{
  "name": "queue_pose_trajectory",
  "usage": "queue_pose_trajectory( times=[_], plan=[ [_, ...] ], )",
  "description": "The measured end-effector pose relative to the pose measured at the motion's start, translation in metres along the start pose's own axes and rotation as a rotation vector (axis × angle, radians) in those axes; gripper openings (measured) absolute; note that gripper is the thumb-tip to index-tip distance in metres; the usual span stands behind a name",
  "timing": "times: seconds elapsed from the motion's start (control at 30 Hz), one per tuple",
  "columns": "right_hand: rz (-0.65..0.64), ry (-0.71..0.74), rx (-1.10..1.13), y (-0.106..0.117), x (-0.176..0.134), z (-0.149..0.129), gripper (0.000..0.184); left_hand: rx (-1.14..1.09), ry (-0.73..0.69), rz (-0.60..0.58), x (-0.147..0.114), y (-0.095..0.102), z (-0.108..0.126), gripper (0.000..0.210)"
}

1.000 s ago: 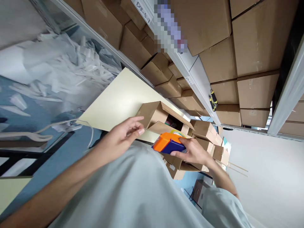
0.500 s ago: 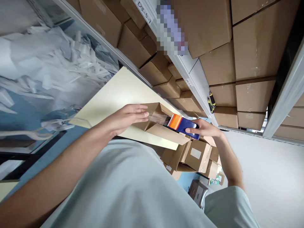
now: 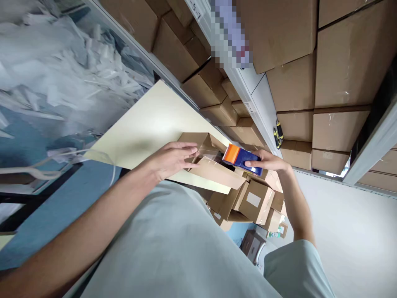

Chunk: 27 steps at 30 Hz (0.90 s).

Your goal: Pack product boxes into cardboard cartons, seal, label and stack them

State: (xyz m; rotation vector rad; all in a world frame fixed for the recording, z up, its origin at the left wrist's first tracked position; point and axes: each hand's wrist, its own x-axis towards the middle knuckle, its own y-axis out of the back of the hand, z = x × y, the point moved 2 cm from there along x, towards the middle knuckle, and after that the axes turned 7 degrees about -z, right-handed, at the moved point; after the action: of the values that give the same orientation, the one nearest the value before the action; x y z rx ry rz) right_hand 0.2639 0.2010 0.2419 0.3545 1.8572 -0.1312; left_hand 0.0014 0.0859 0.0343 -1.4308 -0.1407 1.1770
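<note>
My right hand (image 3: 267,160) grips an orange and blue tape dispenser (image 3: 242,159), its toothed edge facing left. A cardboard box (image 3: 218,174) lies on the pale yellow tabletop (image 3: 139,128), with flaps standing out. Clear tape (image 3: 207,153) stretches over the box between the dispenser and my left hand (image 3: 173,160). The left fingers are extended and spread at the box's left end, the thumb apart from them. Whether those fingertips touch the tape or the cardboard I cannot tell.
Shelves full of cardboard boxes (image 3: 290,82) rise beyond the table. Two yellow and black cutters (image 3: 278,134) hang on the shelf beam. White crumpled packing material (image 3: 77,70) is heaped at the left. More cartons (image 3: 254,200) stand beyond the table's right end.
The tape dispenser has shifted slightly right and up, away from the box. My left fingers have spread apart and the hand has dropped a little. The view has shifted slightly.
</note>
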Motion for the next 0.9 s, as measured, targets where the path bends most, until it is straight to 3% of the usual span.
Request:
queue_pose_trajectory(
  times=[0.3, 0.57, 0.73, 0.9],
  plan=[
    [-0.088, 0.011, 0.070, -0.009, 0.045, 0.022, 0.064, -0.099, 0.037, 0.099, 0.006, 0.019, -0.001, 0.020],
    [-0.003, 0.031, 0.102, -0.038, 0.061, 0.036, 0.067, -0.114, 0.025, 0.058, 0.013, 0.041, -0.012, 0.026],
    [0.038, 0.046, 0.077, -0.045, 0.068, 0.043, 0.068, 0.049, -0.050, 0.148, 0.016, 0.047, -0.011, 0.038],
    [0.060, 0.067, 0.074, -0.054, 0.072, 0.051, 0.070, 0.224, -0.105, 0.132, 0.023, 0.051, -0.012, 0.057]
  ],
)
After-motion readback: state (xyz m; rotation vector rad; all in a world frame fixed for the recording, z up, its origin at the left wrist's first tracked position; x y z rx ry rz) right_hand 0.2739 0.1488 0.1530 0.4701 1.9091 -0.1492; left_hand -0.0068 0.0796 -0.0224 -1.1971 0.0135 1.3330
